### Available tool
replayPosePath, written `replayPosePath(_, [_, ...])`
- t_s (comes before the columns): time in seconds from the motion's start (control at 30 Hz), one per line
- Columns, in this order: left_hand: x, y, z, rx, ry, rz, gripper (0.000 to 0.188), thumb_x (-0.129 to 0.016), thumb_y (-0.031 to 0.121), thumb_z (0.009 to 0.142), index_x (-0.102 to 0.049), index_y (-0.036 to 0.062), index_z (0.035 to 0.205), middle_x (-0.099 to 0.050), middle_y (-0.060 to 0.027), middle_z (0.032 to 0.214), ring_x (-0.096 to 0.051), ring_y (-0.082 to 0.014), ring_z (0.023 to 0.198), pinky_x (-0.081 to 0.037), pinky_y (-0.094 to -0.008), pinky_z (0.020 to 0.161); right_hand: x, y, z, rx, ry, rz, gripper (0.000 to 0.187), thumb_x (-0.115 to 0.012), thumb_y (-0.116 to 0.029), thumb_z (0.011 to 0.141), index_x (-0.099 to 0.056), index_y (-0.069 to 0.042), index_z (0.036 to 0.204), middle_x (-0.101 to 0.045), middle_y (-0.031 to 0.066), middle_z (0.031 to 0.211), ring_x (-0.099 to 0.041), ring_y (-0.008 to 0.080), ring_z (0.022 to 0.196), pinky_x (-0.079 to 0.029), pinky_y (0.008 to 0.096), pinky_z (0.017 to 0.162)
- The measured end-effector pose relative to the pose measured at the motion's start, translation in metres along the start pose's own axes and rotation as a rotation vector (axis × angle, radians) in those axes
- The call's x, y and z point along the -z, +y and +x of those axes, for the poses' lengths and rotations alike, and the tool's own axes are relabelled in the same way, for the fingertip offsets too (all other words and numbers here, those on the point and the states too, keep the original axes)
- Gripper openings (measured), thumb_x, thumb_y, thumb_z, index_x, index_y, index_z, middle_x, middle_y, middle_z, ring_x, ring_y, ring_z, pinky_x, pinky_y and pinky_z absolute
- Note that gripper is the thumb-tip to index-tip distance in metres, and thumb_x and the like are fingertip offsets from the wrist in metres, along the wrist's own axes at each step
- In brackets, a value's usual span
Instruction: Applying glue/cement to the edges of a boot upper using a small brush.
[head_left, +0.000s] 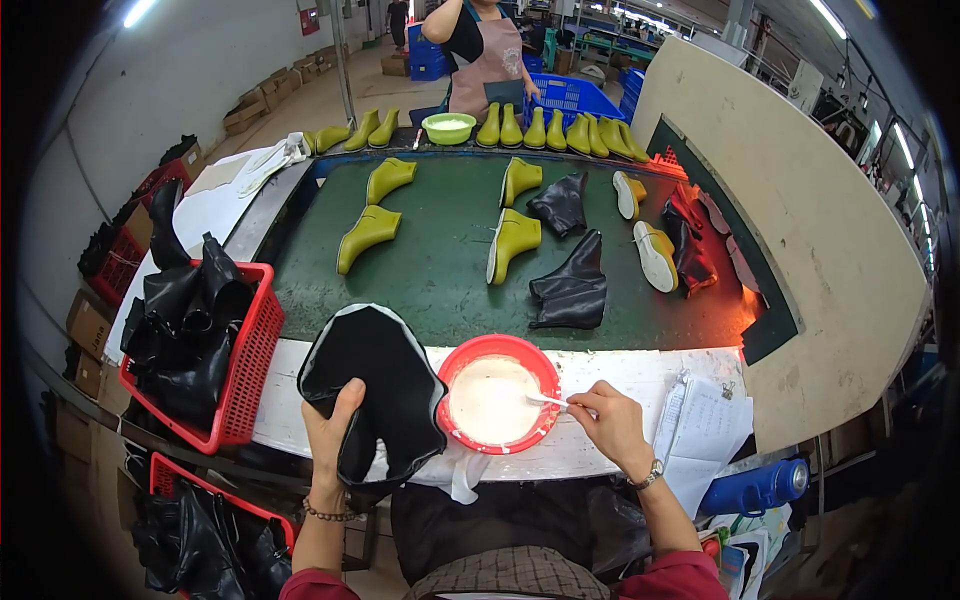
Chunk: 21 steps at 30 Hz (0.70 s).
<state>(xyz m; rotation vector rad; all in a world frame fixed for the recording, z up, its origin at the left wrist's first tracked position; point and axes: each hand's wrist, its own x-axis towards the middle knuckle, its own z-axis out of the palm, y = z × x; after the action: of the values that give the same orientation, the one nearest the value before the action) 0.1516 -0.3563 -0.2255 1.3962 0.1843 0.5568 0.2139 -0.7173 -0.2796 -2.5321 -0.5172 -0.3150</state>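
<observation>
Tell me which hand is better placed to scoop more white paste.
Probably the right hand: it holds the white-handled tool over the red bowl of white paste, while the left hand is busy gripping the black boot upper.

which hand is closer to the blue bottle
Right. The right hand, with a white tool in the red bowl, is left of and beyond the blue bottle. The left hand, gripping the black boot upper, is much farther left.
</observation>
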Motion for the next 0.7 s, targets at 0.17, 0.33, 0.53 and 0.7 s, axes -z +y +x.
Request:
replayPosePath(0.17, [-0.015,-0.011,0.0,0.087,-0.031,-0.128,0.035,-0.068,0.014,0.096,-0.065,-0.0058,0.125,-0.07,-0.0092,0.114,-0.065,-0.0166,0.103,-0.052,-0.0318,0.092,-0.009,0.005,-0.007,-0.106,0.078,0.207,0.013,-0.077,-0.013,0.088,-0.079,-0.008,0.1,-0.065,0.0097,0.079,-0.062,0.0208,0.063,-0.049,0.0339,0.059])
replayPosePath(0.33, [-0.016,-0.007,-0.004,0.181,-0.139,-0.013,0.033,-0.076,0.016,0.093,-0.068,-0.0031,0.119,-0.071,-0.0047,0.106,-0.065,-0.0102,0.092,-0.053,-0.027,0.083,-0.014,0.019,-0.015,-0.162,0.09,0.347,0.013,-0.075,-0.008,0.091,-0.077,0.0,0.101,-0.065,0.0075,0.082,-0.057,0.0155,0.068,-0.044,0.0282,0.06])
replayPosePath(0.53, [-0.021,0.002,-0.015,0.431,-0.195,-0.062,0.031,-0.074,0.016,0.094,-0.068,-0.003,0.118,-0.072,-0.0041,0.104,-0.066,-0.0099,0.092,-0.054,-0.0268,0.08,-0.009,0.018,0.003,-0.067,0.166,0.433,0.015,-0.076,-0.004,0.089,-0.077,-0.001,0.103,-0.066,0.0066,0.084,-0.059,0.013,0.072,-0.045,0.027,0.062])
replayPosePath(0.7, [-0.021,0.002,-0.024,0.537,-0.411,0.122,0.031,-0.076,0.019,0.092,-0.07,-0.0029,0.114,-0.072,-0.0041,0.1,-0.066,-0.0112,0.091,-0.054,-0.0274,0.082,0.017,-0.029,0.039,0.18,0.122,0.555,0.018,-0.079,-0.004,0.084,-0.08,-0.007,0.102,-0.067,0.0044,0.086,-0.061,0.0139,0.075,-0.045,0.0284,0.071])
